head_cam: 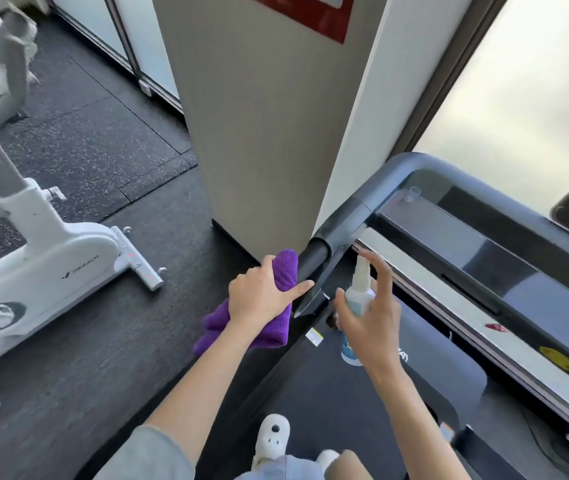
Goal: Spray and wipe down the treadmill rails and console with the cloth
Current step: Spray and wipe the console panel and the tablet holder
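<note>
**Cloth on the left rail end, bottle ready beside it**

Far to my left an exercise bike (pixel 54 258) stands on the dark gym floor (pixel 109 327), well apart from me, so there is open room on that side to swing an elbow. My left hand (pixel 262 296) presses the folded purple cloth (pixel 258 323) against the end of the treadmill's left rail (pixel 314 261), fingers curled over the top fold, forefinger stretched toward the rail. The cloth is soft and light; it will bunch and slip on the smooth tube unless I keep my palm flat on it. The pillar (pixel 258 150) stands just beside the rail farther up, so I judge the outer side there will be tight for my knuckles.

My right grip (pixel 369 317) holds the small spray bottle (pixel 357 306) round its body, forefinger lifted above the nozzle. It looks light, stiff plastic, likely slick if wet. Further right the console (pixel 456 237) stretches to the window (pixel 518 98).
</note>
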